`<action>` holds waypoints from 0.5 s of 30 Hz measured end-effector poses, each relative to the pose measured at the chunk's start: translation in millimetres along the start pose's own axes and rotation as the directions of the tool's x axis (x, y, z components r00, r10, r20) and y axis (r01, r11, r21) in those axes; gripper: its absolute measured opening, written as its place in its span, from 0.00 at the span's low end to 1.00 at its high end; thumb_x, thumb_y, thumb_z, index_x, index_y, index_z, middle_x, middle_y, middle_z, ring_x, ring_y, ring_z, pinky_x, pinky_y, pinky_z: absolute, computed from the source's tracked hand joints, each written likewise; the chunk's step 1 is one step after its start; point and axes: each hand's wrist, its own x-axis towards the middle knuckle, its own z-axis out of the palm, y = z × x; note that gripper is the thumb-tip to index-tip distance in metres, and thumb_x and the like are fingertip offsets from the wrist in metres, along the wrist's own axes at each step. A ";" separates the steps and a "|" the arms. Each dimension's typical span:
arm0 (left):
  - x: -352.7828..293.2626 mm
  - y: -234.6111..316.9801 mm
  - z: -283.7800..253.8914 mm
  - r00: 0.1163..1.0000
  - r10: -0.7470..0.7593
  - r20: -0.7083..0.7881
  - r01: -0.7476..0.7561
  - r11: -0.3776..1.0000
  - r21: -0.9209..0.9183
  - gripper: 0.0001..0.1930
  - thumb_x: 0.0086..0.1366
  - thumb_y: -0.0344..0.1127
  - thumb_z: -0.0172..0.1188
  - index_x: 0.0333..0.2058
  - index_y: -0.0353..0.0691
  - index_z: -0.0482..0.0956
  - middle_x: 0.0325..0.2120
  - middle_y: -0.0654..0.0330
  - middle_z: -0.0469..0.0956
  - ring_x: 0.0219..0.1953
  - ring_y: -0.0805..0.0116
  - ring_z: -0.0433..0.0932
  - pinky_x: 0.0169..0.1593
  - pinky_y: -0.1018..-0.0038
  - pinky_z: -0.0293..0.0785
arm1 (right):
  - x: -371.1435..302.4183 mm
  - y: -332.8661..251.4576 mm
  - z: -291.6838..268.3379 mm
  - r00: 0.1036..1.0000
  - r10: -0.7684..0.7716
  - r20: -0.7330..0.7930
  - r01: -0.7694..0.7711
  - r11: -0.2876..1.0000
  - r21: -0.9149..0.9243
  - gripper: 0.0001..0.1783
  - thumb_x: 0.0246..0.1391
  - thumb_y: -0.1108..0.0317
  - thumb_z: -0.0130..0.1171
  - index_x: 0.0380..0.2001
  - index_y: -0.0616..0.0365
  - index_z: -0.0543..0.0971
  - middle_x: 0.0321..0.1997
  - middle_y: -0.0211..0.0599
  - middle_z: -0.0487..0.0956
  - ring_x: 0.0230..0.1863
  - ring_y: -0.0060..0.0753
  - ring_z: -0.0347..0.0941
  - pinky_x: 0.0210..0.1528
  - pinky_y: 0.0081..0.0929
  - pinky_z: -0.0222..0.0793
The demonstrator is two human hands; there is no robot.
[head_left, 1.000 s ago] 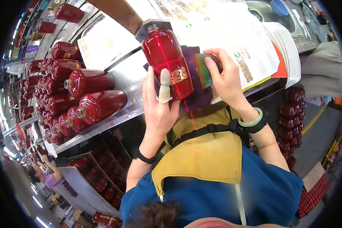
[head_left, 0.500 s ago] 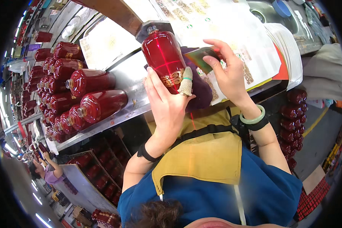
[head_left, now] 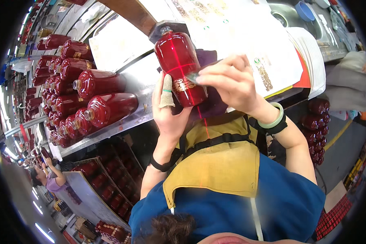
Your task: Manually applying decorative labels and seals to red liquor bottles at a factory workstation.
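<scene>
The table carries a red bottle lying on its side directly ahead of the person, its long axis running away from the body and leaning slightly left, neck far, base near. The left hand is open, fingers laid along the bottle's left side, thumb by the base. The right hand, right of the bottle, pinches a thin flat scraper over the gold pattern; whether its edge presses is unclear.

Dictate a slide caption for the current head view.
Left hand braced against a red bottle, right hand pinching a thin tool at its gold design.
</scene>
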 end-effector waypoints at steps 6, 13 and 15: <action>-0.9 -7.2 3.3 0.999 0.051 -0.016 -0.051 0.998 0.038 0.42 0.44 0.23 0.77 0.62 0.30 0.73 0.65 0.45 0.71 0.63 0.48 0.73 0.65 0.60 0.70 | 12.5 -31.7 0.5 0.968 -0.189 0.165 0.199 0.979 -0.042 0.14 0.45 0.65 0.63 0.39 0.49 0.83 0.34 0.22 0.79 0.39 0.26 0.73 0.42 0.28 0.69; -2.7 -10.4 3.5 0.998 0.044 -0.039 -0.043 0.999 0.025 0.43 0.45 0.27 0.79 0.63 0.29 0.72 0.64 0.44 0.71 0.63 0.48 0.74 0.65 0.60 0.70 | 53.0 -11.1 6.7 0.999 -0.023 0.045 0.036 0.952 -0.303 0.13 0.45 0.64 0.64 0.37 0.49 0.81 0.32 0.23 0.76 0.36 0.28 0.72 0.43 0.30 0.65; -1.0 -8.7 3.4 0.998 0.055 -0.020 -0.053 0.997 0.061 0.44 0.46 0.28 0.79 0.64 0.30 0.71 0.62 0.44 0.73 0.61 0.48 0.75 0.63 0.59 0.71 | 44.4 -20.1 10.5 0.985 -0.160 0.056 0.170 0.938 -0.303 0.10 0.44 0.65 0.62 0.34 0.48 0.81 0.33 0.21 0.76 0.39 0.28 0.72 0.43 0.31 0.66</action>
